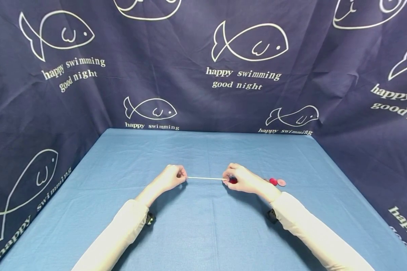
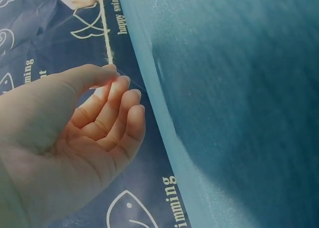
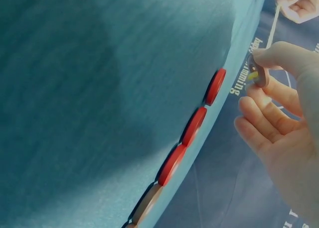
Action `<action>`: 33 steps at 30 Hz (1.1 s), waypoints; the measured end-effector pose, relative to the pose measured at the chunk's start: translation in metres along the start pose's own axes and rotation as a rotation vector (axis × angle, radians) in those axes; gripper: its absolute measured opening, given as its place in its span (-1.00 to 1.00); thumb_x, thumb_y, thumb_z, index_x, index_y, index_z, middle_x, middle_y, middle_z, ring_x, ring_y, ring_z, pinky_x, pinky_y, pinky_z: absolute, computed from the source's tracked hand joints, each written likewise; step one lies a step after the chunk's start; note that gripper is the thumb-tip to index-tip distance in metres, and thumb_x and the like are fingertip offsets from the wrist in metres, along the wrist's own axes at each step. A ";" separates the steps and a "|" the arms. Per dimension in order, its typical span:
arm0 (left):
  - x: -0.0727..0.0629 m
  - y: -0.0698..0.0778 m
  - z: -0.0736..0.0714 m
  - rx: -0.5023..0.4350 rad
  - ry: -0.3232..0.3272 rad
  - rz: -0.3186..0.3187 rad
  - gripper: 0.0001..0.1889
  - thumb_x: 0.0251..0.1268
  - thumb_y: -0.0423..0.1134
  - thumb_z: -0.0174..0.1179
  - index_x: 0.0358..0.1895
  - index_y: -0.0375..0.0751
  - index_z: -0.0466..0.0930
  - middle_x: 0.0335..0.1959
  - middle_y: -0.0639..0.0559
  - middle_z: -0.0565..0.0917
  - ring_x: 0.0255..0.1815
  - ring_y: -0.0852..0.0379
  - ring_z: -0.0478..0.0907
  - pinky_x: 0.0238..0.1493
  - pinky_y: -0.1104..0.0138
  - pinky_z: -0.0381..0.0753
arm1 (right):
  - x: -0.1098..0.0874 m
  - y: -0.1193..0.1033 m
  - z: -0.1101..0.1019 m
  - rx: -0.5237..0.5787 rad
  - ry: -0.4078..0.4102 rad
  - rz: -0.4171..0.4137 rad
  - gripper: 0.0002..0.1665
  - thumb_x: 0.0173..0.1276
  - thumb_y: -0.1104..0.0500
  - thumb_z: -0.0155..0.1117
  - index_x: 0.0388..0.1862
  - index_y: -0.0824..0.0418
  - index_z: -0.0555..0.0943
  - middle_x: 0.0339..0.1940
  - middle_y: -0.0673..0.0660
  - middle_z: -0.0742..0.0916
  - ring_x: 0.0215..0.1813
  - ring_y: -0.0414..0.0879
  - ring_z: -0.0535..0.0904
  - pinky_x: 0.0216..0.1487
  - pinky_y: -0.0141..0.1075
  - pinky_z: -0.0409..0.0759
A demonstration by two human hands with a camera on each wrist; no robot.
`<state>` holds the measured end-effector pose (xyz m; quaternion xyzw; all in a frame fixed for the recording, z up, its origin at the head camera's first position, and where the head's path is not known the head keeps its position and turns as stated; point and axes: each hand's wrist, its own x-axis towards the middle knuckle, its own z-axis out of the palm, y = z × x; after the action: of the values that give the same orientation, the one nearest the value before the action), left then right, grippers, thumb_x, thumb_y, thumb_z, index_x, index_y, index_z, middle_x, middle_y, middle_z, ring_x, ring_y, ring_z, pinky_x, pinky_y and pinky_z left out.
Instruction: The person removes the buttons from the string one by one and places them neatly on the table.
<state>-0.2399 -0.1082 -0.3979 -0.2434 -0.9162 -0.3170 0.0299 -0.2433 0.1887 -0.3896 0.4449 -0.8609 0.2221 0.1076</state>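
A thin white string (image 1: pixel 207 178) runs straight and taut between the two hands, above the blue tabletop. My left hand (image 1: pixel 171 176) pinches one end of it between thumb and index finger, its other fingers loosely bent in the left wrist view. My right hand (image 1: pixel 242 180) holds a greyish-brown button (image 3: pixel 264 77) between thumb and fingers, close to the string's other end. A small yellowish bit (image 3: pixel 253 75) shows at that button's face. Below the right hand lies a red button (image 1: pixel 233 180), partly hidden by the fingers in the head view.
Several buttons lie in a row on the table, partly behind the right hand and forearm: a red button (image 1: pixel 273 181), a pink button (image 1: pixel 281 182) and a tan button (image 3: pixel 147 203) among them. A blue cloth (image 1: pixel 203 233) covers the table. Dark fish-print curtains (image 1: pixel 190 75) enclose its back and sides.
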 end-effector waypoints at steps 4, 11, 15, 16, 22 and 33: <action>0.000 -0.001 0.000 0.008 -0.002 -0.008 -0.94 0.11 -0.39 0.18 -0.47 -0.20 0.58 -0.61 0.10 0.59 -0.58 0.32 0.40 -0.45 0.46 0.41 | -0.001 0.000 -0.001 -0.006 0.002 0.007 -0.93 0.09 0.30 0.33 -0.40 0.22 0.62 -0.45 0.08 0.54 -0.37 -0.12 0.42 -0.29 -0.34 0.41; 0.000 0.000 -0.001 0.008 -0.007 -0.021 -0.94 0.11 -0.39 0.18 -0.47 -0.19 0.59 -0.61 0.10 0.58 -0.57 0.31 0.39 -0.45 0.46 0.41 | -0.002 0.002 -0.002 -0.007 0.011 0.006 -0.91 0.07 0.31 0.33 -0.40 0.23 0.62 -0.44 0.09 0.55 -0.35 -0.08 0.46 -0.26 -0.31 0.44; 0.000 0.000 -0.001 0.005 -0.010 -0.025 -0.94 0.12 -0.39 0.18 -0.46 -0.19 0.59 -0.60 0.09 0.58 -0.57 0.30 0.40 -0.44 0.45 0.41 | -0.002 0.003 -0.002 -0.007 0.023 -0.008 -0.91 0.05 0.33 0.31 -0.41 0.23 0.61 -0.45 0.08 0.54 -0.35 -0.10 0.44 -0.27 -0.32 0.43; 0.000 0.000 -0.001 0.005 -0.010 -0.025 -0.94 0.12 -0.39 0.18 -0.46 -0.20 0.59 -0.60 0.09 0.58 -0.57 0.30 0.40 -0.44 0.45 0.41 | -0.003 0.004 -0.002 -0.007 0.025 -0.010 -0.91 0.05 0.33 0.31 -0.41 0.22 0.61 -0.45 0.08 0.53 -0.35 -0.11 0.44 -0.26 -0.32 0.43; 0.000 0.000 -0.001 0.009 -0.006 -0.018 -0.94 0.11 -0.39 0.18 -0.47 -0.19 0.59 -0.61 0.10 0.58 -0.57 0.31 0.40 -0.44 0.46 0.41 | -0.004 0.006 -0.003 -0.006 0.023 -0.004 -0.90 0.06 0.33 0.32 -0.40 0.21 0.60 -0.43 0.06 0.54 -0.33 -0.10 0.45 -0.25 -0.32 0.43; 0.000 0.000 0.000 0.002 0.004 -0.005 -0.95 0.09 -0.40 0.19 -0.48 -0.22 0.57 -0.59 0.08 0.59 -0.55 0.32 0.42 -0.42 0.47 0.43 | -0.007 0.005 -0.006 -0.002 0.008 0.027 -0.88 0.06 0.35 0.33 -0.38 0.23 0.60 -0.41 0.08 0.54 -0.32 -0.09 0.47 -0.23 -0.33 0.45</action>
<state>-0.2403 -0.1086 -0.3978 -0.2407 -0.9170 -0.3165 0.0312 -0.2440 0.1988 -0.3887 0.4324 -0.8665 0.2244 0.1084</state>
